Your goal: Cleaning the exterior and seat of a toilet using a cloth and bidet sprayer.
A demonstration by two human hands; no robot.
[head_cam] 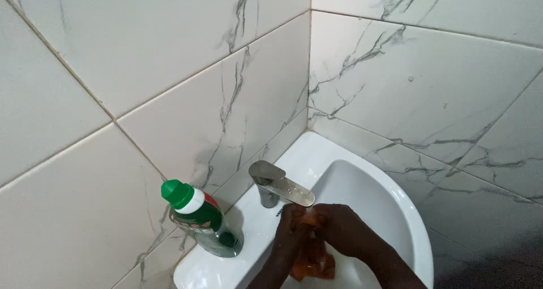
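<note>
From the head camera, both hands meet over the bowl of a white ceramic corner basin (pixel 390 193), just under the spout of a brushed-metal lever tap (pixel 277 185). The left hand (pixel 291 232) and the right hand (pixel 345 227) are closed together around an orange cloth (pixel 311 263), wrung or rubbed between them; its loose end hangs below the fingers into the bowl. No running water can be made out at the spout. On the basin's rim, to the left of the tap, stands a dark green plastic bottle with a bright green cap and a white collar (pixel 202 221), leaning a little toward the white marble-patterned wall tiles (pixel 215 96). A likely slip: a left elbow or forearm swinging wide could nudge that bottle, since it sits near the rim's edge on a narrow ledge, tipping it into the bowl or off the side.
</note>
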